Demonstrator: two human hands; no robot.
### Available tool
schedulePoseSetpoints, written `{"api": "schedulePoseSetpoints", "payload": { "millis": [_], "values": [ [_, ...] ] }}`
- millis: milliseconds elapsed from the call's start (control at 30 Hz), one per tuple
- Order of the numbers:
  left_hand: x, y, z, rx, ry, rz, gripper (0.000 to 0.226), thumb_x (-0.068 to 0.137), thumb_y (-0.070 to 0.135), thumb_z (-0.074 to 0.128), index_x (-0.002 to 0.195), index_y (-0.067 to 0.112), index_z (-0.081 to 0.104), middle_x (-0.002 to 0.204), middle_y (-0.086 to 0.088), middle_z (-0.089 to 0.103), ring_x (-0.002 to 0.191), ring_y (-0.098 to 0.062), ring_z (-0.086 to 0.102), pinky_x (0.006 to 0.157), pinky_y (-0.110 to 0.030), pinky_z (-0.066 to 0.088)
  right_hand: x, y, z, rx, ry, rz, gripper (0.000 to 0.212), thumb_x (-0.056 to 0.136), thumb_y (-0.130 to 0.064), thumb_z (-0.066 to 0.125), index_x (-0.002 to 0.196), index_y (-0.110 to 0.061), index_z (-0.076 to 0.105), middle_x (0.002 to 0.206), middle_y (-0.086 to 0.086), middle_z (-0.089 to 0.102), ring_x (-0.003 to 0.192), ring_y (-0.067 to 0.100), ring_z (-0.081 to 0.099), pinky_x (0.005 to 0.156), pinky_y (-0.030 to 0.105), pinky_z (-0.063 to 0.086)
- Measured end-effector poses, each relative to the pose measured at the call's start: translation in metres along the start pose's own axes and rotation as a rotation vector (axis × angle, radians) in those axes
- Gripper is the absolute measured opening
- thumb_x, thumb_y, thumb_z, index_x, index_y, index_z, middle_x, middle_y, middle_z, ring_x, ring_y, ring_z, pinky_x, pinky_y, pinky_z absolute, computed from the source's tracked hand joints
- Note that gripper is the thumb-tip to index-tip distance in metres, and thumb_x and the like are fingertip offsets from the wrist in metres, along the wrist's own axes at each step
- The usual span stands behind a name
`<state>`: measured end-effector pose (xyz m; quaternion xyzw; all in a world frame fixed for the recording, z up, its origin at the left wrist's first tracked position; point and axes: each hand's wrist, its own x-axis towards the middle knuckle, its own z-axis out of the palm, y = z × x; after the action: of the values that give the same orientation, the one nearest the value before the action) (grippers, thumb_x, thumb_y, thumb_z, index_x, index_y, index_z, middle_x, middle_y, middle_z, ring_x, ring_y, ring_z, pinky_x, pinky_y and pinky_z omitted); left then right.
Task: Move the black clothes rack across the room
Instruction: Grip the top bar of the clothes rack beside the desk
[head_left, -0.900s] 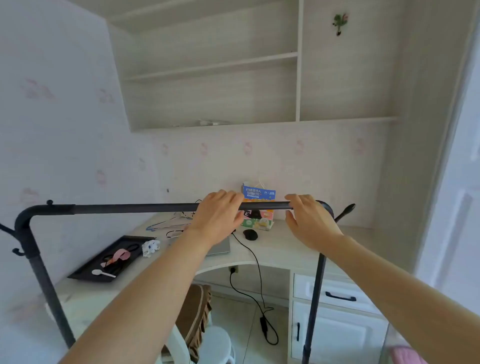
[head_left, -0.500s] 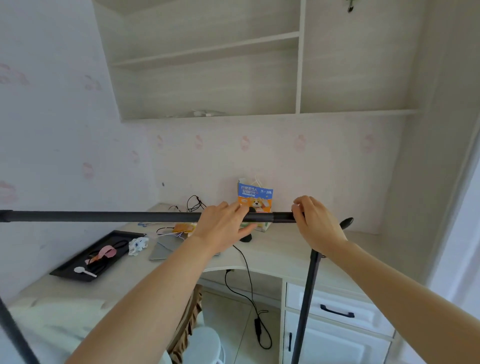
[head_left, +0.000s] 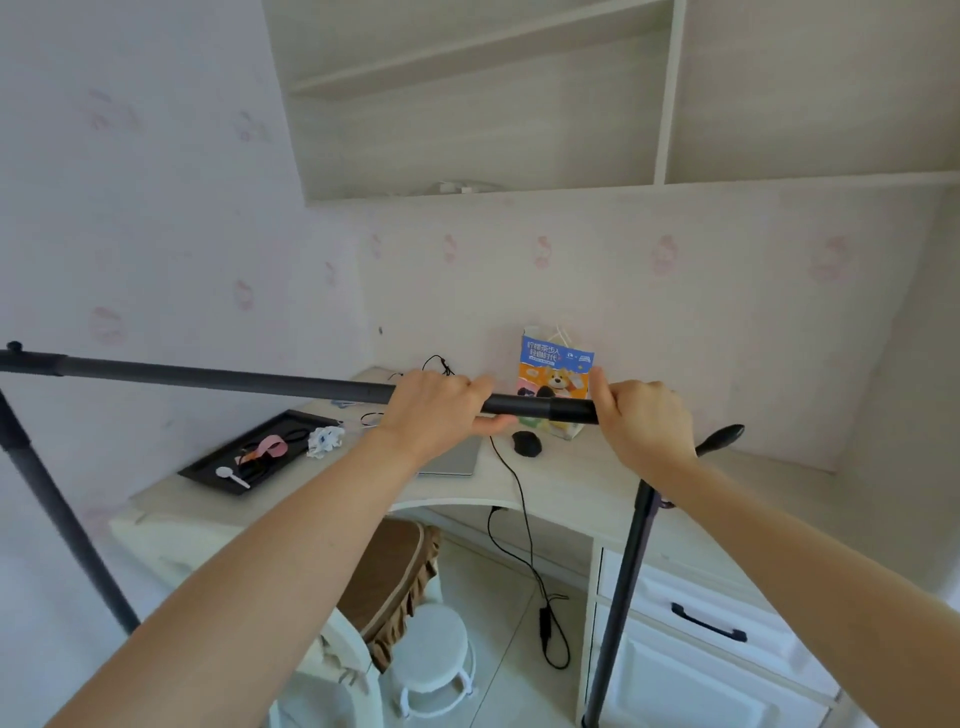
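**Carrying the rack past the desk, with the move in progress**

Gripping the top bar of the black metal clothes rack (head_left: 218, 375), both hands are clamped on it from above. The left hand (head_left: 434, 410) wraps the bar near its middle, fingers over the top and thumb underneath. The right hand (head_left: 641, 421) closes around the bar's right end, just where it bends into the right upright, beside a thicker black collar on the tube.

The rack stands between the person and the pale wooden corner desk (head_left: 566, 483). Its bar runs across the view from the left edge, slightly tilted, higher at the left. Its 2 uprights drop toward the floor: 1 at the far left, 1 beside the white drawer unit (head_left: 696, 623) at the desk's right end. The feet are out of view, so I cannot tell whether the rack is lifted or rolling.

On the desk, a black tray (head_left: 208, 470) lies near the left edge, and a colourful paper bag (head_left: 556, 369) stands at the back edge against the wall.

Judging from this, the hold is secured and the carrying itself is under way. The destination is not visible, so crossing the room and setting the rack down appear to remain.
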<state>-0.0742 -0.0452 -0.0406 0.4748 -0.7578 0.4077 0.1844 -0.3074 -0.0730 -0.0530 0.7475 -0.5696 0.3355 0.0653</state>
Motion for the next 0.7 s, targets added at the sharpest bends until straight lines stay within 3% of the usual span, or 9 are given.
{"api": "schedulePoseSetpoints", "payload": {
  "millis": [67, 167, 300, 467, 567, 700],
  "values": [
    [0.012, 0.0, 0.002, 0.062, -0.049, 0.013, 0.05, 0.078, 0.063, 0.056, 0.072, 0.013, 0.059, 0.039, -0.004, 0.054, 0.032, -0.026, 0.05, 0.041, -0.024, 0.04, 0.002, 0.006, -0.004, 0.034, 0.052, 0.02, 0.059, 0.096, -0.043, 0.031, 0.043, -0.017, 0.028, 0.037, 0.002, 0.031, 0.038, 0.028, 0.037, 0.043, 0.03, 0.034],
    [0.034, -0.003, -0.002, 0.103, 0.0, 0.06, 0.049, 0.073, 0.064, 0.062, 0.069, 0.015, 0.06, 0.034, -0.001, 0.05, 0.028, -0.023, 0.045, 0.043, -0.019, 0.028, 0.01, 0.012, -0.012, 0.076, 0.072, 0.085, 0.063, 0.096, -0.044, 0.031, 0.041, -0.013, 0.032, 0.038, 0.006, 0.034, 0.039, 0.027, 0.037, 0.043, 0.03, 0.029],
    [0.031, -0.003, -0.014, 0.091, -0.063, 0.034, 0.05, 0.074, 0.064, 0.062, 0.069, 0.014, 0.062, 0.037, -0.004, 0.052, 0.031, -0.025, 0.047, 0.045, -0.021, 0.026, 0.009, 0.004, -0.021, 0.124, 0.055, 0.072, 0.063, 0.096, -0.041, 0.032, 0.043, -0.008, 0.037, 0.043, 0.011, 0.039, 0.049, 0.035, 0.046, 0.051, 0.038, 0.042],
    [0.02, -0.005, -0.027, 0.08, -0.113, -0.013, 0.048, 0.073, 0.059, 0.066, 0.064, 0.013, 0.062, 0.036, -0.004, 0.051, 0.03, -0.025, 0.043, 0.043, -0.021, 0.025, 0.008, -0.004, -0.023, 0.17, 0.032, 0.056, 0.059, 0.095, -0.04, 0.034, 0.046, -0.007, 0.04, 0.044, 0.009, 0.039, 0.044, 0.029, 0.042, 0.05, 0.039, 0.044],
    [0.013, -0.009, -0.031, 0.11, -0.131, -0.011, 0.053, 0.078, 0.066, 0.053, 0.074, 0.014, 0.063, 0.045, -0.006, 0.057, 0.037, -0.023, 0.036, 0.045, -0.025, 0.024, 0.009, -0.01, -0.02, 0.206, 0.021, 0.042, 0.063, 0.095, -0.041, 0.033, 0.049, 0.0, 0.048, 0.048, 0.016, 0.049, 0.048, 0.033, 0.048, 0.054, 0.042, 0.048],
    [-0.007, -0.02, -0.043, 0.189, -0.199, -0.039, 0.057, 0.083, 0.069, 0.041, 0.099, 0.02, 0.065, 0.056, -0.008, 0.063, 0.046, -0.028, 0.054, 0.048, -0.027, 0.027, 0.007, -0.03, -0.013, 0.23, 0.023, -0.01, 0.061, 0.093, -0.043, 0.03, 0.04, -0.014, 0.039, 0.048, 0.016, 0.049, 0.053, 0.038, 0.054, 0.059, 0.042, 0.049]
  ]
}}
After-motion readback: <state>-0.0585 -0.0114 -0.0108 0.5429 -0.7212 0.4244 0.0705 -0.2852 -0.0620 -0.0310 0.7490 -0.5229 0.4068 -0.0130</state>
